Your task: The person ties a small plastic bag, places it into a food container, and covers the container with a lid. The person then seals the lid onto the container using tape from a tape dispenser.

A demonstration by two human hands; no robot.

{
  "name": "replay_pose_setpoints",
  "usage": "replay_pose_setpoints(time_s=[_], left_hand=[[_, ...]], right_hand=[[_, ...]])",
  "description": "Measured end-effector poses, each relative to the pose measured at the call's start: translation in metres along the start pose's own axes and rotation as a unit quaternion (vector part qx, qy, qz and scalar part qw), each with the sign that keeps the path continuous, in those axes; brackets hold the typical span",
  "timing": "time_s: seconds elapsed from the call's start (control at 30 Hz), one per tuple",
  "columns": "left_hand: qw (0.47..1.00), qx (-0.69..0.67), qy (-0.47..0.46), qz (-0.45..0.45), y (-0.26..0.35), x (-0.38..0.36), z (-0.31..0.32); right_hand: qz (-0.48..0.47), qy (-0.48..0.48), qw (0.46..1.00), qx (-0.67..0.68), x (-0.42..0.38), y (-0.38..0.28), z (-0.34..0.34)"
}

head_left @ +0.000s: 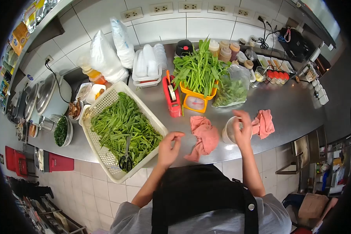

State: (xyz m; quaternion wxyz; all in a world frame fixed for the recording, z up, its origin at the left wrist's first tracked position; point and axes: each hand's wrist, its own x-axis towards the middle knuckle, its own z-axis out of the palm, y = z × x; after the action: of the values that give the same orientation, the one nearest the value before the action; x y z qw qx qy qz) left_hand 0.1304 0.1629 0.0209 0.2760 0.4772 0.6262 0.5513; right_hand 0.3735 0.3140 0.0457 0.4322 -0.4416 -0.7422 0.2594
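Note:
My left hand (169, 150) is beside the right rim of a pale perforated plastic basket (101, 158), its fingers loosely bent and apart with nothing in them. Cut leafy greens (124, 121) fill much of the basket, and black-handled scissors (125, 162) lie on them. Over a whitish plastic cup (227, 134) reaches my right hand (242, 128), thumb and fingers apart and slightly blurred; it partly hides the cup's mouth. Crumpled pink cloths lie on either side of this cup, one pink cloth (204, 138) at left and a smaller pink cloth (264, 124) at right.
Long-stemmed greens (201, 70) are heaped on an orange kitchen scale (195, 102). Next to it stand a red tape dispenser (172, 95) and a clear bag of leaves (232, 87). Bottles (225, 52), plastic containers (147, 70) and a large pot (56, 93) line the steel counter (288, 117).

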Motion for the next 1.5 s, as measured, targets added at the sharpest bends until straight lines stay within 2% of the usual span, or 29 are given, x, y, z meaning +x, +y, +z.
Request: replay_pose_setpoints(time_s=[0.07, 0.13, 0.2, 0.27, 0.3, 0.37, 0.47, 0.5, 0.57, 0.63, 0.67, 0.7, 0.73, 0.77, 0.8, 0.87, 0.93, 1.0, 1.03, 1.07, 1.17, 1.2, 1.27, 1.37, 1.5], left_hand=[[0.999, 0.033, 0.014, 0.026, 0.008, 0.014, -0.019], [0.997, 0.073, 0.013, 0.022, 0.02, 0.032, -0.037], [0.995, 0.099, 0.013, 0.004, 0.023, 0.052, -0.051], [0.995, 0.098, -0.008, -0.01, 0.014, 0.073, -0.061], [0.995, 0.095, -0.031, -0.025, 0.005, 0.083, -0.064], [0.99, 0.134, -0.05, -0.019, -0.013, 0.101, -0.067], [0.974, 0.203, -0.105, -0.012, -0.039, 0.125, -0.064], [0.962, 0.236, -0.139, -0.01, -0.046, 0.131, -0.063], [0.956, 0.257, -0.14, -0.033, -0.056, 0.142, -0.06], [0.948, 0.275, -0.146, -0.061, -0.069, 0.149, -0.056], [0.95, 0.259, -0.151, -0.085, -0.077, 0.154, -0.055], [0.951, 0.241, -0.157, -0.11, -0.081, 0.159, -0.054], [0.951, 0.239, -0.163, -0.108, -0.081, 0.164, -0.051], [0.941, 0.258, -0.181, -0.124, -0.079, 0.169, -0.047], [0.929, 0.278, -0.198, -0.141, -0.079, 0.171, -0.044], [0.926, 0.282, -0.217, -0.126, -0.088, 0.172, -0.039], [0.922, 0.285, -0.237, -0.107, -0.099, 0.174, -0.031], [0.934, 0.286, -0.192, -0.097, -0.113, 0.174, -0.024], [0.939, 0.284, -0.165, -0.104, -0.117, 0.172, -0.022], [0.937, 0.286, -0.176, -0.098, -0.114, 0.169, -0.021], [0.914, 0.376, -0.112, -0.099, -0.094, 0.159, -0.016], [0.914, 0.375, -0.116, -0.099, -0.097, 0.158, -0.015], [0.936, 0.334, -0.103, -0.039, -0.101, 0.156, -0.017], [0.941, 0.307, -0.116, -0.086, -0.102, 0.157, -0.017], [0.934, 0.333, -0.091, -0.086, -0.094, 0.153, -0.013]], right_hand=[[0.03, -0.079, 0.99, 0.114, 0.012, -0.011, 0.043], [0.117, -0.253, 0.941, 0.193, 0.02, -0.01, 0.089], [0.051, -0.191, 0.958, 0.205, 0.025, -0.013, 0.156], [0.189, -0.246, 0.92, 0.241, 0.047, 0.003, 0.201], [0.185, -0.245, 0.919, 0.246, 0.056, -0.002, 0.211], [0.33, -0.245, 0.89, 0.198, 0.069, -0.005, 0.228], [0.27, -0.207, 0.912, 0.227, 0.066, 0.004, 0.252], [0.269, -0.203, 0.913, 0.231, 0.062, 0.003, 0.247], [0.115, -0.219, 0.945, 0.213, 0.048, -0.044, 0.19], [0.056, -0.271, 0.918, 0.283, 0.007, -0.048, 0.151], [-0.013, -0.277, 0.914, 0.297, -0.02, -0.046, 0.129], [-0.093, -0.36, 0.888, 0.272, -0.036, -0.056, 0.091], [-0.019, -0.484, 0.842, 0.236, -0.055, -0.071, 0.055], [-0.098, -0.499, 0.803, 0.311, -0.078, -0.063, 0.047], [0.032, -0.507, 0.795, 0.331, -0.09, -0.085, 0.024], [0.075, -0.454, 0.829, 0.319, -0.107, -0.077, 0.011], [0.07, -0.439, 0.837, 0.319, -0.109, -0.074, 0.008], [0.066, -0.417, 0.847, 0.322, -0.11, -0.072, 0.009], [0.078, -0.444, 0.841, 0.299, -0.11, -0.071, 0.011], [0.09, -0.471, 0.833, 0.275, -0.11, -0.069, 0.012], [0.055, -0.434, 0.86, 0.262, -0.113, -0.059, 0.017], [0.058, -0.432, 0.861, 0.262, -0.115, -0.056, 0.019], [0.075, -0.434, 0.856, 0.269, -0.117, -0.051, 0.022], [0.095, -0.468, 0.833, 0.279, -0.113, -0.049, 0.019], [0.089, -0.468, 0.829, 0.293, -0.111, -0.045, 0.014]])
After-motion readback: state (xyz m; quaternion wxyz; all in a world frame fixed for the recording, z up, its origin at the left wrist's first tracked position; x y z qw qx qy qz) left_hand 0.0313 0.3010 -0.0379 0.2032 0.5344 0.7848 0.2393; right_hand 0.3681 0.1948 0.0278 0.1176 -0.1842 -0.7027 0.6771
